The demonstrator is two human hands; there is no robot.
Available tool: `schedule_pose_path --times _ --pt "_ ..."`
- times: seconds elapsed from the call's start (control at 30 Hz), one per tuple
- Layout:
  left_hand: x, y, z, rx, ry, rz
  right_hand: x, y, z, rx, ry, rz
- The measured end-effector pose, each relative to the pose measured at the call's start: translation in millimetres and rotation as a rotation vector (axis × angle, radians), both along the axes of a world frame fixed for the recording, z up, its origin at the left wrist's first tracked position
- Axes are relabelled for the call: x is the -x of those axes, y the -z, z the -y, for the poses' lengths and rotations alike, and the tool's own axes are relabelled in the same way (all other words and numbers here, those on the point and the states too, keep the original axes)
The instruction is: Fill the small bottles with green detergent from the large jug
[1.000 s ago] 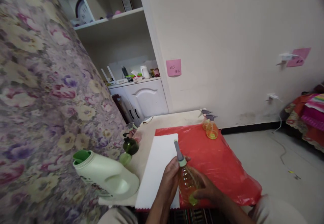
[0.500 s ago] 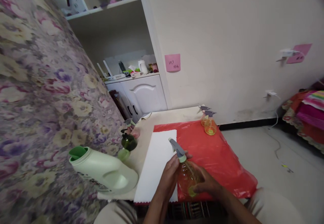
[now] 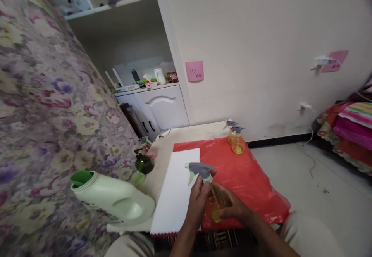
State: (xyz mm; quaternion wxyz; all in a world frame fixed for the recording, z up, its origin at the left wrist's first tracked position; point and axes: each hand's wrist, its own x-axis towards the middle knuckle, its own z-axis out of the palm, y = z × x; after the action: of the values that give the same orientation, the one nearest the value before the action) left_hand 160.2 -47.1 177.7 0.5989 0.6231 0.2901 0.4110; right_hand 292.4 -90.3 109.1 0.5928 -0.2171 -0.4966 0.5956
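grey-and-green spray head (image 3: 202, 168), red sheet (image 3: 250, 187)

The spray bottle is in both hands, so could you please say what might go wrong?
The spray bottle could slip, with the left hand at its neck and the right hand on its body. Its nozzle points over the white sheet, so an accidental squeeze might wet it. The pale green jug beside it could get bumped.

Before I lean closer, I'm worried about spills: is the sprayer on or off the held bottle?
On: the sprayer sits atop the bottle, at its neck. How tightly, I cannot tell.
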Motion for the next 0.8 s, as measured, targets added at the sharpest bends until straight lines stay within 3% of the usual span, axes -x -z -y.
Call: schedule_pose_path --times 0.2,0.4,0.67,0.8 --pt "4 0.5 -2 0.101 0.045 0.085 1 3.1 0 -0.009 -0.019 -0.032" --pt "-3 -5.6 -6 0.081 -0.075 0.16 2 10.1 -7 -0.024 0.013 -0.012" --pt "-5 -17.9 -2 0.077 -0.112 0.251 -1 11.1 -7 -0.04 0.073 0.033" --pt "-4 -24.4 0 0.071 -0.191 0.277 -5 14.8 -7 -0.044 0.153 0.127"
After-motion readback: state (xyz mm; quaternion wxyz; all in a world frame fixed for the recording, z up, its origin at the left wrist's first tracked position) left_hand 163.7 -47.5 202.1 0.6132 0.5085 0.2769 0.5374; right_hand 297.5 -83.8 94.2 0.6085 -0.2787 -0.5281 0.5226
